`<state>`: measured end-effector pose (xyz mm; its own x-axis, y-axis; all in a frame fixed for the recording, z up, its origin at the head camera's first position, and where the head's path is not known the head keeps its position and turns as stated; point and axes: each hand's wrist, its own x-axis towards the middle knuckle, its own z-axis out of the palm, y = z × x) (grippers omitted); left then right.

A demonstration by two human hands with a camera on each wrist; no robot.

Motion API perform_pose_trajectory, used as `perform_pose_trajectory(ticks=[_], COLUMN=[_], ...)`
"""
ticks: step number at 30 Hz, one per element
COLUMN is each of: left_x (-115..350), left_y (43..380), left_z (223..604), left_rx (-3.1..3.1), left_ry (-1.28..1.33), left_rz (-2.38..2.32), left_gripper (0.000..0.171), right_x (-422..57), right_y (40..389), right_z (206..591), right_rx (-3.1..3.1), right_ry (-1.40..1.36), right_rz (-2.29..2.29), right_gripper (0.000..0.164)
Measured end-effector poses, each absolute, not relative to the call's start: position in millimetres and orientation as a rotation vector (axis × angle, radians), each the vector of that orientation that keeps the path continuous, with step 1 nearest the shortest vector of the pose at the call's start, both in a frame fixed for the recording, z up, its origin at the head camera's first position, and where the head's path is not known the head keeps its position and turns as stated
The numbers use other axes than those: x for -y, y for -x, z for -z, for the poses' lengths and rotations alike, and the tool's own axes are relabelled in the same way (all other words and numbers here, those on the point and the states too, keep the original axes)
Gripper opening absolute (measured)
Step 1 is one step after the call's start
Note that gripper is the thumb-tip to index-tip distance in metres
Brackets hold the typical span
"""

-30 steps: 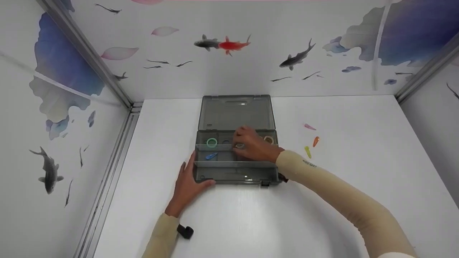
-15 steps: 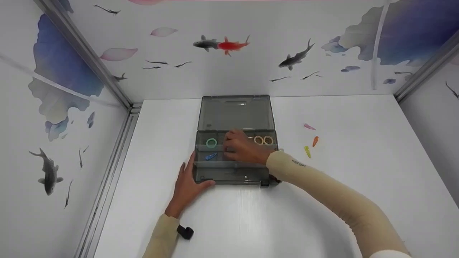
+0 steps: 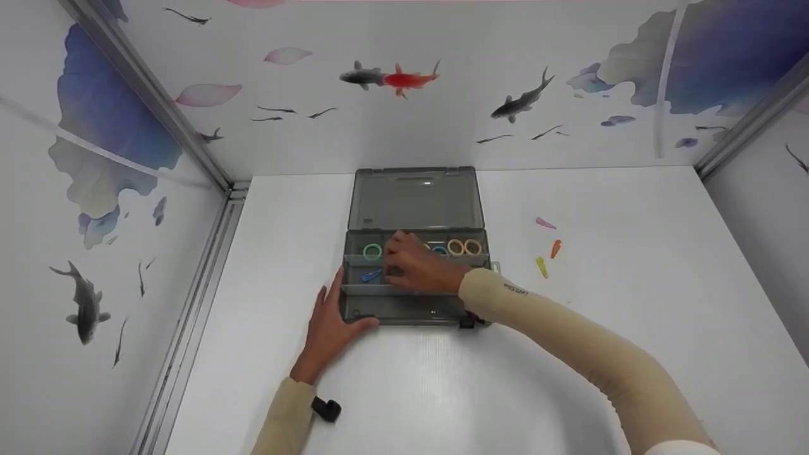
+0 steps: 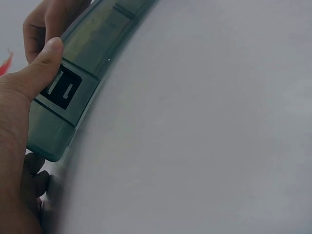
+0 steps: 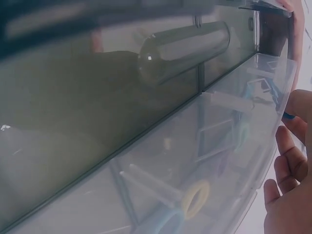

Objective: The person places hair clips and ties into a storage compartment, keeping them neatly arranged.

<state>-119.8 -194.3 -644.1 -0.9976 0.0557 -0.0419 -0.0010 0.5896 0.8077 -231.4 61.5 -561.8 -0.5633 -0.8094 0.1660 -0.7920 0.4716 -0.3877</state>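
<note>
An open grey see-through compartment box (image 3: 385,308) lies at the back of the table, lid tilted back. My left hand (image 3: 328,332) grips its front left corner, thumb on the front wall by a latch (image 4: 63,87), fingers along the left side. Over the middle row is my right hand (image 3: 420,264), fingers curled. A blue hair clip (image 3: 370,276) lies in the left middle compartment. In the right wrist view blue shows between the right thumb and forefinger (image 5: 294,125). Behind that hand a green ring (image 3: 373,251), a blue ring (image 3: 439,251) and cream rings (image 3: 473,247) sit in the back row.
Pink (image 3: 546,223), orange (image 3: 556,249) and yellow (image 3: 542,267) hair clips lie on the white table (image 3: 417,392), right of the box. Clear dividers (image 3: 417,289) split the box into rows. White walls printed with fish enclose the table at the back and sides.
My right hand has moved left along the middle row, uncovering the cream and blue rings in the back row, and now reaches the blue hair clip. The left hand stays at its corner.
</note>
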Motion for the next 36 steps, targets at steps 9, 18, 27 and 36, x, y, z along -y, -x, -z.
perform_pose_trajectory(ticks=[9, 18, 27, 36], left_x=[193, 192, 193, 193], left_y=[119, 120, 119, 119], left_z=[643, 642, 641, 643], left_rx=[-2.757, -2.782, -2.763, -2.757], left_ry=[-0.04, -0.046, -0.037, -0.048], left_rz=[-1.363, -1.34, -1.358, -1.373], left_gripper=[0.129, 0.129, 0.13, 0.131], right_x=[-53, -53, -74, -109], right_y=[231, 232, 234, 239], right_z=[560, 562, 561, 563], right_rx=[-2.665, -2.654, -2.663, -2.684], right_ry=[1.459, 1.421, 1.457, 1.323], right_rz=[0.674, 0.683, 0.793, 0.896], right_gripper=[0.009, 0.01, 0.009, 0.009])
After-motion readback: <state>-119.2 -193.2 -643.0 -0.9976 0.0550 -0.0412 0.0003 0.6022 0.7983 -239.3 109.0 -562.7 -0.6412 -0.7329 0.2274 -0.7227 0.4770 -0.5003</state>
